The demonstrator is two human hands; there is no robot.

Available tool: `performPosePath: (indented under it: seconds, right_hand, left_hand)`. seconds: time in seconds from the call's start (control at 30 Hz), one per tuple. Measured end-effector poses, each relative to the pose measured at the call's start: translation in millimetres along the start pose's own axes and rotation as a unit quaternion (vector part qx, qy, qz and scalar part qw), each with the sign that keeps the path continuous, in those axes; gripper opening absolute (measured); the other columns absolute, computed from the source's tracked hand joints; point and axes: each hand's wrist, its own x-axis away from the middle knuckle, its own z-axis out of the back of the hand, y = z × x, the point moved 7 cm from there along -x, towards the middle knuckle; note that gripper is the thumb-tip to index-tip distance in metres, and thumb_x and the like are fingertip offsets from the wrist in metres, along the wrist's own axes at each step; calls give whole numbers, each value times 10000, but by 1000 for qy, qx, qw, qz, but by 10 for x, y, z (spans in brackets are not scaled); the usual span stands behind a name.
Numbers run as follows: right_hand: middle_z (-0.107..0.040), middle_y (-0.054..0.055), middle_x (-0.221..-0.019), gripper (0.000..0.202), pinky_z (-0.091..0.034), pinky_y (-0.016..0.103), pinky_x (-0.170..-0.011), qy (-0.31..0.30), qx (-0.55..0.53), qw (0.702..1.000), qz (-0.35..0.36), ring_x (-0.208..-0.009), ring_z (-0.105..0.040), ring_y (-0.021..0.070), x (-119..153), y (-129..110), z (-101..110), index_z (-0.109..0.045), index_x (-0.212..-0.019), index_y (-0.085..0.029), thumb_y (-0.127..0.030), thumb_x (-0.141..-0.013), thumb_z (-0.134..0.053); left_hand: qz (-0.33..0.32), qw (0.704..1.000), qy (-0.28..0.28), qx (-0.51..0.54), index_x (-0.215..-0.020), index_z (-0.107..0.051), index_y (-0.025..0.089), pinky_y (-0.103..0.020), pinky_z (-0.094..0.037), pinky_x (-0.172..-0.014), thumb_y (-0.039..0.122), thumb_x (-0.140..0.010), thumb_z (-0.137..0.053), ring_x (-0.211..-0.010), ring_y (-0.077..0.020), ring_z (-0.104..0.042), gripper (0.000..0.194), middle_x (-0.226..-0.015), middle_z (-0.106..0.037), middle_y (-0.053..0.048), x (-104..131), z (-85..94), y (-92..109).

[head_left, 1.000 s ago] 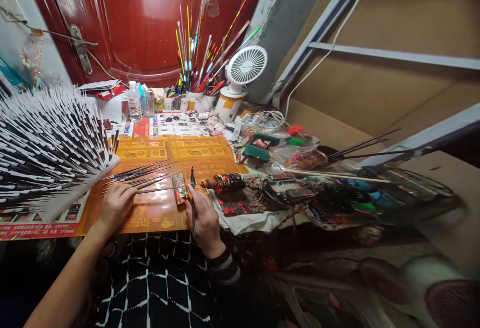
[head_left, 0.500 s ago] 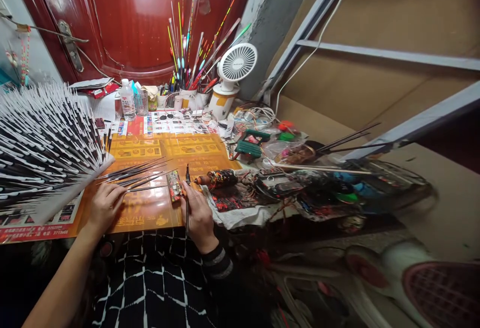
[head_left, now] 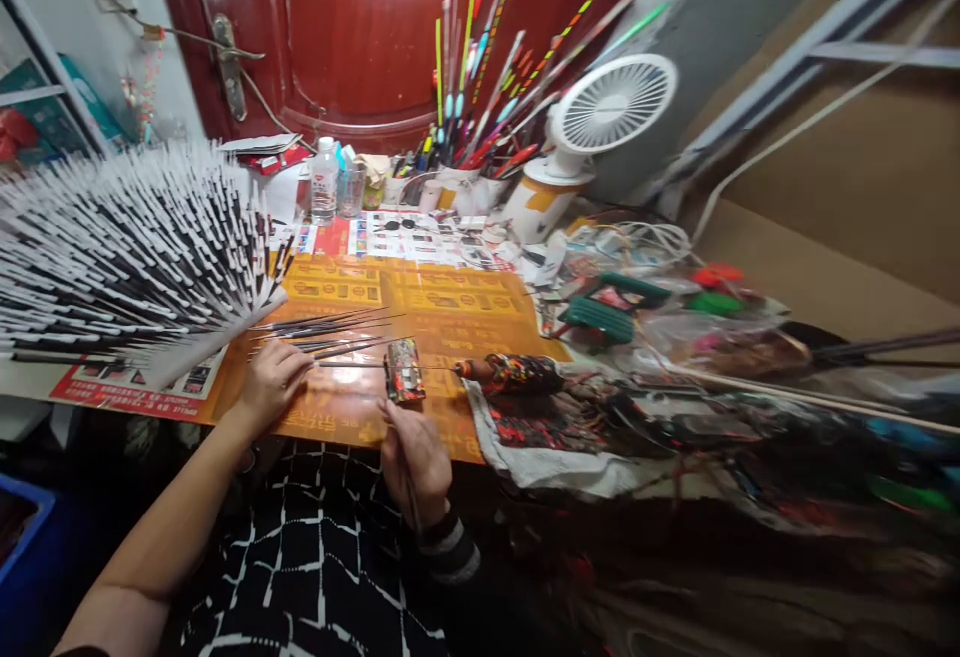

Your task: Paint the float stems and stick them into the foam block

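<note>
My left hand (head_left: pixel 274 385) rests at the near part of the orange sheet (head_left: pixel 337 419), its fingers pinched on a thin dark rod (head_left: pixel 349 365). The rod points right and its far end reaches a paint-spattered block (head_left: pixel 405 372). Several similar dark rods (head_left: pixel 337 325) with fine tips lie just beyond my fingers. Below the block, by the table's near edge, my right hand (head_left: pixel 421 457) is closed around a slim pen-like tool (head_left: pixel 409 492) held steeply. Its tip is too blurred to make out.
A foam slab (head_left: pixel 225 337) bristling with white-tipped black sticks stands at left. Right lies a paint-caked handled tool (head_left: pixel 514 373) on a stained cloth (head_left: pixel 517 462). Behind are a bottle (head_left: pixel 324 187), a white fan (head_left: pixel 615 105) and pots of colourful floats. Clutter fills the right side.
The view has swung left and nearer the table. My right hand has moved down and away from the block, and the tool has dropped with it. My left hand keeps its rod.
</note>
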Motion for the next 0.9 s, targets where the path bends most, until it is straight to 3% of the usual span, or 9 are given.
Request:
performPosePath:
  seconds: [0.13,0.3,0.43,0.9]
  right_hand:
    - [-744,120,-1130,654,-647,362,-810,-40,-67,994,82,-996,-723,217,135,-327,-302,-405,-1540,-179,-34,-921,-555]
    - [-751,136,-1113,659,-640,357,-852,-71,-46,987,134,-1007,-728,223,227,-500,-522,-412,-1532,-117,-25,-902,-581]
    - [-742,156,-1128,666,-623,383,-886,-88,-23,985,145,-1039,-715,244,246,-526,-545,-410,-1527,-79,-15,-893,-605]
    - [-743,138,-1140,660,-605,369,-889,-105,4,984,144,-1057,-711,237,258,-539,-564,-392,-1543,-113,-40,-920,-597]
  left_hand:
    - [3,1000,-5,0,-971,-717,195,-345,-500,-797,259,-1009,-531,-854,-193,-586,200,-884,-699,-59,35,-8,14]
    - [-20,999,18,18,-957,-708,178,-336,-489,-792,224,-1001,-543,-837,-186,-569,177,-881,-694,-59,70,-8,42]
    - [-13,999,26,17,-948,-711,181,-332,-486,-777,253,-1015,-528,-840,-189,-561,208,-867,-680,-60,81,-32,42]
    - [-16,999,43,15,-916,-722,176,-329,-485,-761,269,-1021,-518,-809,-187,-557,248,-845,-668,-67,88,-24,58]
